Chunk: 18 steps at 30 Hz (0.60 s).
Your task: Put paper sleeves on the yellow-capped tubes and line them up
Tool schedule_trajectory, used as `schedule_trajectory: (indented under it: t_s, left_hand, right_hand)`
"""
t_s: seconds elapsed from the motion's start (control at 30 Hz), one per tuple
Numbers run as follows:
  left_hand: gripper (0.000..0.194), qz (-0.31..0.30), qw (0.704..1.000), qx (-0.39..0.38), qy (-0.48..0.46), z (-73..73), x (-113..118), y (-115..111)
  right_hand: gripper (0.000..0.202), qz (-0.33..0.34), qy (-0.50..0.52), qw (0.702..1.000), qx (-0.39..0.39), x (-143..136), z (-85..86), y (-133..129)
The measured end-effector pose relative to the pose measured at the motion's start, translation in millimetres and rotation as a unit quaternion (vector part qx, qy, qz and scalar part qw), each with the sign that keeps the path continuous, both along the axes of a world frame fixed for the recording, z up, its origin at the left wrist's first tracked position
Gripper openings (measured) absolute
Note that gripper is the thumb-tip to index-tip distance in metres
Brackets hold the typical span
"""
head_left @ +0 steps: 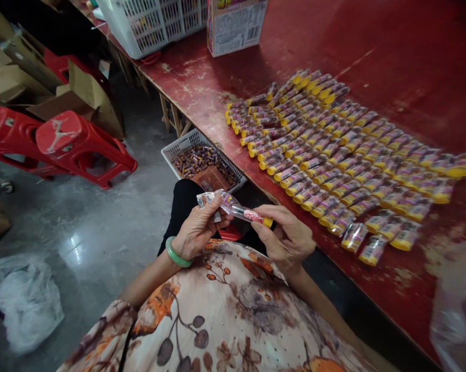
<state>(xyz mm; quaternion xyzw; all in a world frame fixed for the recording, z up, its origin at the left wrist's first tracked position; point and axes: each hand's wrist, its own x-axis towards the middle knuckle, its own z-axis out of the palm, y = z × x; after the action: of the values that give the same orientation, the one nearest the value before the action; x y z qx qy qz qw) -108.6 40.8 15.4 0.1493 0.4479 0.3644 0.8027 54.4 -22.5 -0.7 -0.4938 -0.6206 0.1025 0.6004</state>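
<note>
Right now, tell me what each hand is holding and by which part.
The right hand pinches a small clear tube at its yellow-capped end. The left hand grips a printed wrapper over the tube's other end.

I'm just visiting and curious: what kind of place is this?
Probably a small packing workshop: rows of yellow-capped tubes on a worn red table, a basket of pieces below, and stacked cardboard beside.

Plenty of bare worn red wooden tabletop (pixel 411 51) beyond the packed rows of yellow-capped wrapped tubes (pixel 334 155). Tight down below though: white plastic mesh basket of candies (pixel 179 150) wedged against the table edge, toppled red plastic stools (pixel 62 144) further left.
</note>
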Motion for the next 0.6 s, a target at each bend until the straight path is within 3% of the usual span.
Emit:
schedule_trajectory:
  t_s: [0.1,0.2,0.37,0.6]
  left_hand:
    - [0.028,0.001,1.000,0.026,0.011,-0.6,0,-1]
    - [0.031,0.016,0.999,0.039,0.029,-1.9,0,-2]
    - [0.031,0.023,0.996,0.073,0.056,-1.4,2,-4]
    - [0.030,0.027,0.992,0.116,0.042,-2.3,3,-9]
  right_hand:
    - [0.027,-0.040,-0.075,0.996,0.026,-1,-2.6,-2]
    - [0.037,-0.036,-0.155,0.985,0.069,-2,-6.3,-4]
    - [0.029,-0.027,-0.069,0.997,0.026,-7,-10.1,-5]
    - [0.048,-0.018,-0.172,0.981,0.092,-15,-13.7,-4]
